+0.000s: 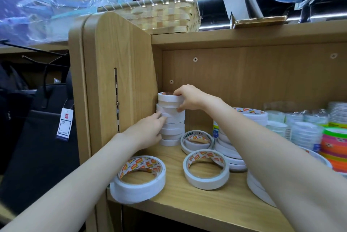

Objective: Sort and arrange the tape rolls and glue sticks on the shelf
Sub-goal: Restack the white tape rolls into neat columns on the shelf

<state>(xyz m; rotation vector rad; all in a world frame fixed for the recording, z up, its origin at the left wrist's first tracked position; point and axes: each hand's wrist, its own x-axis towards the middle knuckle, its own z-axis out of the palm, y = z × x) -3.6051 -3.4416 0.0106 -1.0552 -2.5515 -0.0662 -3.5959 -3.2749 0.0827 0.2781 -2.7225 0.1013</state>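
Status: sorting is partly complete. A tall stack of narrow white tape rolls point(171, 119) stands in the rear left corner of the light wood-grain shelf point(197, 199), close against the side panel point(120, 74). The stack is not square; the upper rolls sit slightly offset from those below.

Right hand point(189, 97): fingers curled over the rim of the topmost roll point(170, 97), thumb against the stack's right side lower down. It grips the upper rolls.

Left hand point(150, 128): fingers extended and pressed flat against the left face of the stack at mid height, steadying it. Nothing is pinched.

Judgement: the step in hand appears to be seating or aligning the top of this stack.

Outstanding items:
- A wide white tape roll with red-and-orange printed core point(139, 177) lies flat at the front left edge, overhanging slightly.
- A second roll of the same kind point(206, 168) lies flat in mid shelf.
- A third, narrower roll point(197, 140) leans tilted behind it, just beside the stack.
- A further pile of white rolls point(230, 153), partly hidden by the right forearm, stands unevenly.

Clear-wrapped rolls point(304, 134) and a stack of bright orange, pink and green rolls point(334, 147) occupy the right side; their order cannot be judged.

No glue sticks can be identified. That portion of the task appears not yet begun, or lies out of view.
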